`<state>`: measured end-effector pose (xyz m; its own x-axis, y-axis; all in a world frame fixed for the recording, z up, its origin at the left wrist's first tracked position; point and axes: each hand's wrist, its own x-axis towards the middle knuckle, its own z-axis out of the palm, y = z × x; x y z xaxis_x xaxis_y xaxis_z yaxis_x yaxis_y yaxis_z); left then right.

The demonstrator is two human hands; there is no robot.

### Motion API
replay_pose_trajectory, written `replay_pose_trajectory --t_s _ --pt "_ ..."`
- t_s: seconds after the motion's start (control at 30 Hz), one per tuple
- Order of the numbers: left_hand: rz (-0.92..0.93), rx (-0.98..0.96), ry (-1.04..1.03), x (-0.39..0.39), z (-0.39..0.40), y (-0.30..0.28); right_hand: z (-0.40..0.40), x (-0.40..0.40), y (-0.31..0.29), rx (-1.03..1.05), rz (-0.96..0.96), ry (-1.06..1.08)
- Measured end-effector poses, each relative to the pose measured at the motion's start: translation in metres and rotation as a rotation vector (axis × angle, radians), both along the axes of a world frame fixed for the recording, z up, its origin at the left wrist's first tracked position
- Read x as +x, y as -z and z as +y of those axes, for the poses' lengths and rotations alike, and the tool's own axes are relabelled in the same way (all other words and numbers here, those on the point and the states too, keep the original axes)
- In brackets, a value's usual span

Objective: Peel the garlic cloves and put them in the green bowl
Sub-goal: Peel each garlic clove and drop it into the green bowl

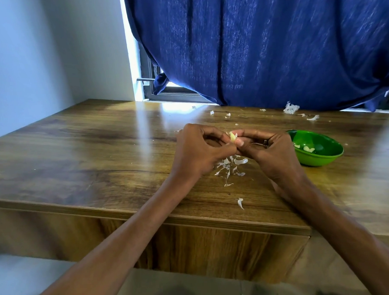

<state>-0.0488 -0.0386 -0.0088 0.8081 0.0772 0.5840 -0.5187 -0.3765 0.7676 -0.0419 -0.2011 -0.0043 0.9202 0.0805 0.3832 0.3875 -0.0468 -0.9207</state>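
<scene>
At centre of counter (100, 156): one garlic clove (233, 137), partly bare, pinched between fingers of left hand (200, 151) and right hand (267, 148). Green bowl (323, 158), 3 o'clock: a few peeled cloves (307, 148) in. Skins (230, 168) beneath. Unpeeled stock: none visible.

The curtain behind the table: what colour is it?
Dark blue curtain, seen in the head view.

Clove (232, 137) sits btwn left hand (199, 151) & right hand (271, 153), above table (100, 151). Bowl (323, 158) just right of right hand, w/ cloves inside. Peel scraps (229, 168) on table under hands; more scraps (291, 109) beyond, by curtain (262, 44).
</scene>
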Motion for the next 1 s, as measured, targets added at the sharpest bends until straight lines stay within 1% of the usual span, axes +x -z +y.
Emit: replay_pose_trajectory --t_s 0.3,0.63,0.8,1.0 --pt "0.014 -0.005 0.028 0.0018 0.0006 0.0013 0.0008 -0.0025 -0.0014 -0.025 0.028 -0.013" --pt "-0.001 0.004 0.007 0.0002 -0.0002 0.0010 0.0024 -0.0026 -0.0022 -0.028 0.057 0.000" --pt "0.043 -0.032 0.013 0.0010 -0.0015 0.0000 0.0037 -0.0027 -0.0032 0.027 0.106 -0.051" --pt "0.121 -0.070 0.010 0.0029 -0.0009 -0.0008 0.0038 -0.0030 -0.0051 0.045 0.138 -0.076"
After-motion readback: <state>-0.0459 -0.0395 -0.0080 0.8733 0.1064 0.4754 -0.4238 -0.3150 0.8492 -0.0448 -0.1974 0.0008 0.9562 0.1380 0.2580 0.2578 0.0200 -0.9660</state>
